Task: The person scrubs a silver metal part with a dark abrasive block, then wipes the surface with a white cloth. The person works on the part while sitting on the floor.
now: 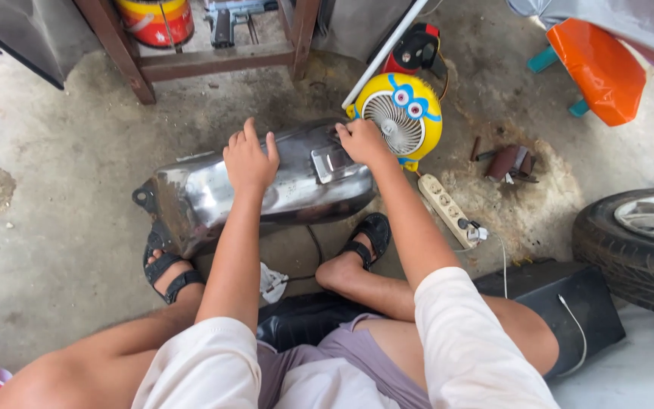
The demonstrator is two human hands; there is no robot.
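From the head camera, a bare-metal motorcycle fuel tank [259, 193] lies on its side on the stained concrete floor [54, 250], between the person's sandalled feet and just in front of a small yellow cartoon-faced fan [403, 113]. The left hand [250, 157] rests flat on the tank's upper curve, fingers spread and pressing lightly, gripping nothing. The right hand [362, 141] sits at the tank's far end beside a rectangular filler recess [332, 161]; its fingers are curled over the edge, though whether they pinch anything small there is hard to tell.

The tank looks like stripped sheet steel: rigid, moderately heavy, smooth and likely slippery on its polished flanks, and prone to rolling on its rounded belly. The dark mounting bracket [145, 198] at the near end and the seam along the lower rim seem the surest holds; the open flanks give palms only friction.

Nearby lie a white power strip [446, 206], a car tyre [637, 246] and an orange plastic stool [599, 68].
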